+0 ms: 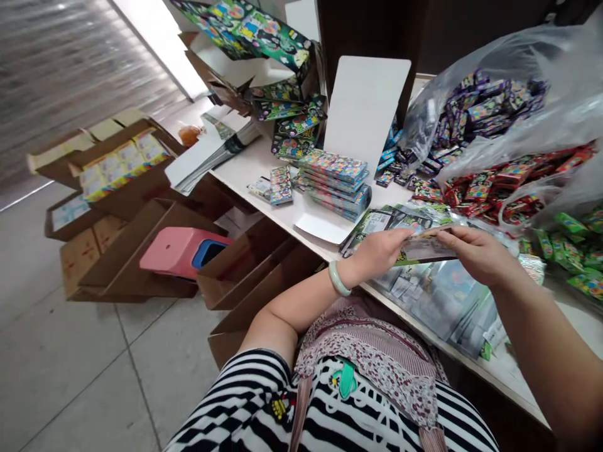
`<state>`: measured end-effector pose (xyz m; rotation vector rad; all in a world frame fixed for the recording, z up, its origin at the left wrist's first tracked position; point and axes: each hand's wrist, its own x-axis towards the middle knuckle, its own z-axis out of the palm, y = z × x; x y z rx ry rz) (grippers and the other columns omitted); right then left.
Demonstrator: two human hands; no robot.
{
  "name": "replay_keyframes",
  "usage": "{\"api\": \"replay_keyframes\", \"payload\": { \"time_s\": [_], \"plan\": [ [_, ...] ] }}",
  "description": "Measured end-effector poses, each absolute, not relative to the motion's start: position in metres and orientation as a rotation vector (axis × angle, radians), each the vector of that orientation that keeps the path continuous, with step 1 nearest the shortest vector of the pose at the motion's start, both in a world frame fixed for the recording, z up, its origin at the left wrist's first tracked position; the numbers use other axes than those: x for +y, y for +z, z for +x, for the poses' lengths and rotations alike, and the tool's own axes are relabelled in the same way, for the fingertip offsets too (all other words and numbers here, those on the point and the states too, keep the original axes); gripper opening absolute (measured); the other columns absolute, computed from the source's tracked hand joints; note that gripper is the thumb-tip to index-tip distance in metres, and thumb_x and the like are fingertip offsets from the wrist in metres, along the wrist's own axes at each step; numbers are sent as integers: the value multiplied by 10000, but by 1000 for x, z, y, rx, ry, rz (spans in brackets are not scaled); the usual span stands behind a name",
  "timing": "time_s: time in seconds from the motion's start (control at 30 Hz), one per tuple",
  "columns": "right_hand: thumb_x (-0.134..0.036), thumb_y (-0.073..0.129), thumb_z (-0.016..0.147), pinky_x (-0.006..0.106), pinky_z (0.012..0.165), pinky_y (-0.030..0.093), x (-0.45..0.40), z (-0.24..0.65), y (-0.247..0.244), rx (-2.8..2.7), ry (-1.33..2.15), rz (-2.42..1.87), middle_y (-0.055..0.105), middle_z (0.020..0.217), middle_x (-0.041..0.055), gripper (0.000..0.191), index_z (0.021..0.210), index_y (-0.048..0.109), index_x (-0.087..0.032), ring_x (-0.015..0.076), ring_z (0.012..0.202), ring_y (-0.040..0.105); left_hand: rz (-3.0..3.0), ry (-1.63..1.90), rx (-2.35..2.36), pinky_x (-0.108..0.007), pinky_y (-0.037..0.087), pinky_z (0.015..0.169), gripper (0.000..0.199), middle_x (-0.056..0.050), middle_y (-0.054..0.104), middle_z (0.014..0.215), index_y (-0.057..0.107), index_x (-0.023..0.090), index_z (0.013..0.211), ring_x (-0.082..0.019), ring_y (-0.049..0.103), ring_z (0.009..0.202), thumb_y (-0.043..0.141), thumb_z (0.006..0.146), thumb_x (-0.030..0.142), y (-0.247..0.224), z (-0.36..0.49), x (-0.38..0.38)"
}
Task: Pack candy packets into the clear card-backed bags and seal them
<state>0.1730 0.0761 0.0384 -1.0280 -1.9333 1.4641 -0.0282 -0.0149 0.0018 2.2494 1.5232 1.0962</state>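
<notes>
My left hand (382, 252) and my right hand (480, 252) face each other over the table's front edge. Between them they pinch the upper edge of a flat printed plastic bag (428, 251), thumbs and fingertips at its rim. Whether anything is inside it, I cannot tell. Below lies a pile of clear, partly printed plastic bags (433, 298). Dark green printed bags (370, 226) lie left of my left hand. Beyond is a stack of colourful flat packs (334, 172), with smaller packs (281, 185) beside it.
Large clear bags hold small purple boxes (490, 110) and red boxes (516, 179); green boxes (565, 245) lie at the right. A white card (367, 103) stands behind the stack. Printed cartons (277, 37) are piled further left. Cardboard boxes (127, 257) and a pink stool (172, 251) stand on the floor.
</notes>
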Motion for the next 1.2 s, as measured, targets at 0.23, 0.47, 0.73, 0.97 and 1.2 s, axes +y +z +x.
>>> {"api": "replay_keyframes", "payload": {
  "time_s": [0.23,0.47,0.73,0.97,1.2],
  "plan": [
    [-478,754,775,486,989,514,40,173,17,-1855,954,-928,614,1327,112,613,1320,558,-275,296,1204,588,1437,1611,1421,-326,540,925,198,-47,721,1080,677,202,1095,-173,677,1008,624,907,235,-2,-30,-14],
    [-598,743,737,298,613,538,24,168,-23,-1652,1543,-1027,654,697,2,397,777,620,-223,154,636,603,678,1501,1039,-331,534,868,326,-20,714,910,650,170,942,-151,675,841,804,746,380,-23,-15,-16],
    [-559,688,805,318,619,584,-17,191,-40,-1630,1797,-1030,675,781,-13,397,1023,601,-239,157,653,640,758,1462,1020,-296,532,897,531,-43,696,1049,590,212,1237,-142,658,964,793,759,322,-37,-9,-27],
    [-455,719,820,386,730,620,-59,215,-52,-1686,1743,-1111,733,912,23,325,1028,581,-248,211,823,713,947,1324,991,-329,570,891,756,-50,669,1097,393,314,1460,-165,670,992,755,801,389,-46,-1,-49],
    [-354,781,787,351,794,598,-35,234,-7,-1628,1241,-968,727,1048,34,627,1315,447,-308,185,927,716,1292,1242,944,-380,586,926,714,-65,657,1106,428,358,1453,-207,666,1058,755,821,411,-27,-13,-51]
  ]
}}
